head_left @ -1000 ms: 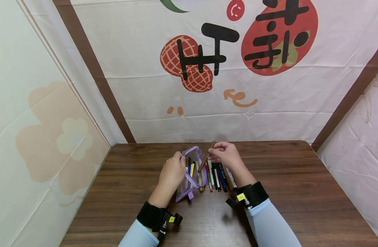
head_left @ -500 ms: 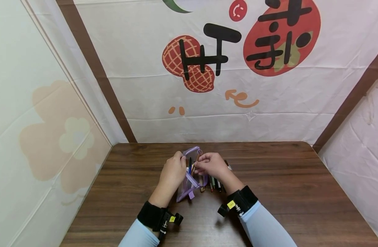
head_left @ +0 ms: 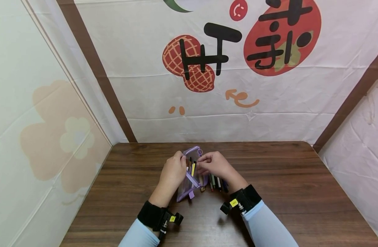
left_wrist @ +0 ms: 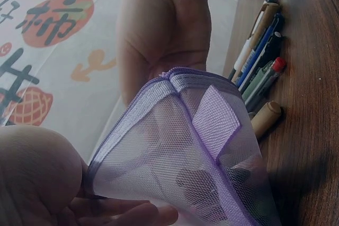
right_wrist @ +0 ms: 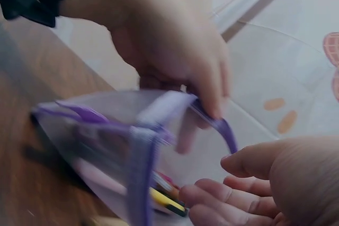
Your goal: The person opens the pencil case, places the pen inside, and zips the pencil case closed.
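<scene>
My left hand (head_left: 173,169) pinches the rim of a purple-edged mesh pencil pouch (head_left: 183,192), whose zipper mouth gapes. Several pens stand inside it, among them a yellow pen (right_wrist: 165,198) with a dark end, and brown ones. Just at the right side of the mouth is my right hand (head_left: 216,167); in the right wrist view its thumb and fingers are apart with nothing between them. Under and beside that hand lies a row of pens (head_left: 218,183), partly hidden by it. The left wrist view shows red-tipped, blue and brown-barrelled pens (left_wrist: 262,30) in that row.
The pouch and pens rest on a brown wood-grain table (head_left: 269,192). A printed white cloth (head_left: 139,68) hangs behind the table's far edge, with more cloth panels at the left and right.
My right hand has carried a brown pen from over the row leftward into the pouch and let it go, then drawn slightly back. The left hand keeps its hold on the rim.
</scene>
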Demonstrator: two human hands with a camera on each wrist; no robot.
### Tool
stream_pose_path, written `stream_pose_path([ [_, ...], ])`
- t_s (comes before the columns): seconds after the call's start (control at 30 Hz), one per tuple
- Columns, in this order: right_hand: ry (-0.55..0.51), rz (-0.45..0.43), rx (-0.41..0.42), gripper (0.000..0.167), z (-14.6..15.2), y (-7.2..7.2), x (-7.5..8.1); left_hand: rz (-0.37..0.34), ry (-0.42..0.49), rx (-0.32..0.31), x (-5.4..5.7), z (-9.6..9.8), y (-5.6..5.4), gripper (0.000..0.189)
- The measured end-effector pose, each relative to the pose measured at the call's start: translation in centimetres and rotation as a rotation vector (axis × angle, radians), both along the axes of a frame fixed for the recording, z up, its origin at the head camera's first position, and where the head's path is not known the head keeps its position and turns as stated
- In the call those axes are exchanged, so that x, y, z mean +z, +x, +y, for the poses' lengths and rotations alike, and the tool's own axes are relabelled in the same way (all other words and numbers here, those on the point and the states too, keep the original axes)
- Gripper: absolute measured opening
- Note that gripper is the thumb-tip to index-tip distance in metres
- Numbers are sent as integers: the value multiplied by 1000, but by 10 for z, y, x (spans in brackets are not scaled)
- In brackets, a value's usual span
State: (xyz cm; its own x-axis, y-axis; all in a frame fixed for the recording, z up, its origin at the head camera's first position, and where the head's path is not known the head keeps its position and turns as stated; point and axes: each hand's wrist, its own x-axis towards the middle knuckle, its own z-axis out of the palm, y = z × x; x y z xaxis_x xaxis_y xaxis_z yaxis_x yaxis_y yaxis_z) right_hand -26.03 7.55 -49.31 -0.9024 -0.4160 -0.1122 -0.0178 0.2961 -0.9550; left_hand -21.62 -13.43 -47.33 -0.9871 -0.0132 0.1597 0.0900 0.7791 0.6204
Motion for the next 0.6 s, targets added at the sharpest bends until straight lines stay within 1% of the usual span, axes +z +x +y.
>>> stream_pose_path([
  [0.13,73,46,-45,26,17,-6,4,-5,-6,2,2,0,2,23],
  [0.23,127,44,-89,26,30,-10,7,-11,-9,-1,1,0,2,24],
  [0.37,167,19,-126,29,45,-14,10,-15,-7,-2,0,1,1,25],
  [0.6,292,45,-173,30,65,-17,11,-21,-16,5,-2,1,-1,23],
])
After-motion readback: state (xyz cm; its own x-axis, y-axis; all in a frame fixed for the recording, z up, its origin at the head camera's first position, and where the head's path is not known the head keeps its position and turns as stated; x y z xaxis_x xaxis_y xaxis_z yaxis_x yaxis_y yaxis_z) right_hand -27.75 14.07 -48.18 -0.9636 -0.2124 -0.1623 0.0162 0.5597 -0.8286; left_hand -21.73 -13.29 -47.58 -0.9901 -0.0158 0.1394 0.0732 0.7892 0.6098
